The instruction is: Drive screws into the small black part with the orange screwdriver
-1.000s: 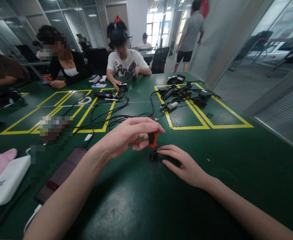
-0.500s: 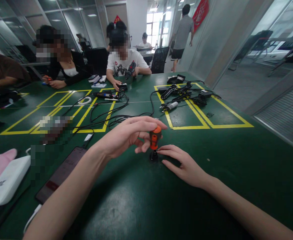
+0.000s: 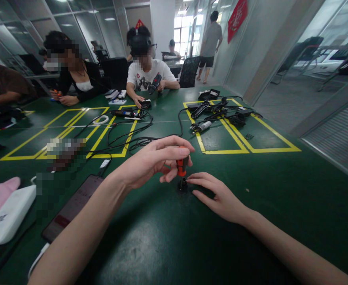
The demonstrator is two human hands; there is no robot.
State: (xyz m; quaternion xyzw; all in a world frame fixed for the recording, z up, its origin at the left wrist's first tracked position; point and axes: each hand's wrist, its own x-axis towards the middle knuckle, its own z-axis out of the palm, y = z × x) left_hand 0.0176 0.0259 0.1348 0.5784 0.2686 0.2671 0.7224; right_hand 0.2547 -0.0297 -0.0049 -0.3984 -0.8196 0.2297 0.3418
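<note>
My left hand (image 3: 165, 160) is closed round the handle of a stubby orange-and-black screwdriver (image 3: 181, 166), held upright with its tip down. Directly under it, a small round black part (image 3: 182, 186) with a short raised tube stands on the green table (image 3: 150, 237). The screwdriver's tip meets this part, though the exact contact is too small to make out. My right hand (image 3: 215, 194) rests on the table just to the right, fingers apart, with the index fingertip at the part's tube and the thumb near its base.
A phone (image 3: 73, 206) with a cable and a white device (image 3: 8, 217) lie at left. Black cables, tools and a grey-bodied tool (image 3: 202, 126) occupy yellow-taped areas farther off. Small dark screws (image 3: 249, 136) lie at right. Across the table, a person (image 3: 150, 75) holds a power drill (image 3: 155, 83).
The screwdriver handle has turned and shifted slightly left in my left hand's fingers. My right hand keeps its place. In the background a walking person has moved farther away.
</note>
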